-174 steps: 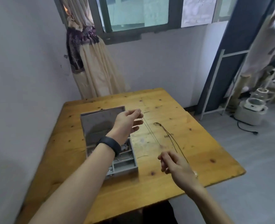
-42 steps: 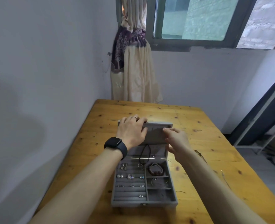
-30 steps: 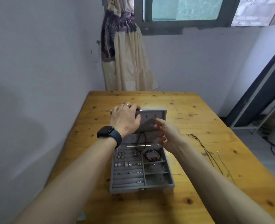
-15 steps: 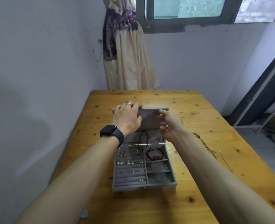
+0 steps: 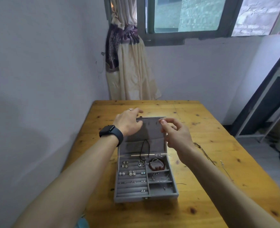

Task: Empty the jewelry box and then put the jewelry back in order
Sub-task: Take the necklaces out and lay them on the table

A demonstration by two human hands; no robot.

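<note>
A grey jewelry box [image 5: 131, 197] stands open on the wooden table [image 5: 201, 203]. My left hand [image 5: 127, 122] grips the top edge of its raised lid [image 5: 152, 132]. My right hand [image 5: 177, 135] is at the lid's upper right corner, thumb and forefinger pinching something small and silvery, too thin to identify. A black cord necklace [image 5: 144, 148] hangs down the lid's inside. Several earrings [image 5: 131, 173] sit in the left rows and a red bead bracelet [image 5: 155, 166] lies in the top right compartment.
A dark cord necklace [image 5: 203, 152] and a thin chain [image 5: 226, 171] lie on the table right of the box. The wall runs along the table's left side, a curtain [image 5: 129, 71] hangs behind it, and a white rack [image 5: 259, 104] stands at right.
My right hand has lifted slightly from the lid's right edge, its thumb and forefinger now pinched together at the top corner. My left hand stays on the lid's top edge.
</note>
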